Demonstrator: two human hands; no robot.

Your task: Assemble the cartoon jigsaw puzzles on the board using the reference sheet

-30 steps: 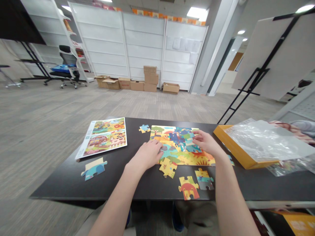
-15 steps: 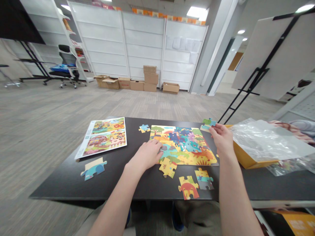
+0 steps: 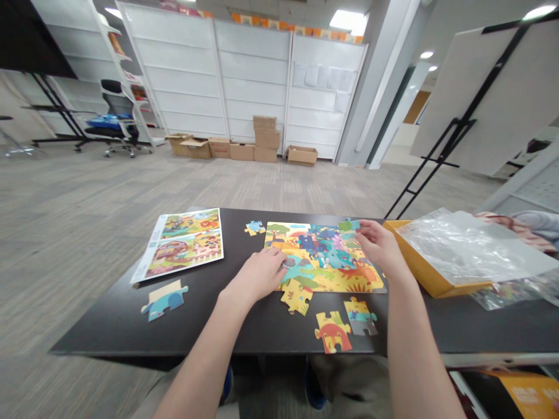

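My right hand (image 3: 379,247) pinches a green and blue puzzle piece (image 3: 348,226) over the upper right corner of the puzzle board (image 3: 323,279). My left hand (image 3: 261,272) lies with its fingers apart on the board's left side, holding nothing. Below the board are a yellow piece (image 3: 296,297), a piece with a red lion (image 3: 333,331) and a grey and blue piece (image 3: 361,317). A small blue piece (image 3: 255,227) rests beyond the board's left corner, and a blue and cream piece (image 3: 165,299) lies at the left of the table.
A picture sheet (image 3: 181,244) lies on the black table (image 3: 117,326) at the left. At the right, a yellow box (image 3: 430,273) holds clear plastic wrap (image 3: 463,250). An easel (image 3: 441,151) stands beyond the table.
My right hand has moved left with the green and blue piece, from beside the board to over its upper right corner. My left hand has stayed in place.
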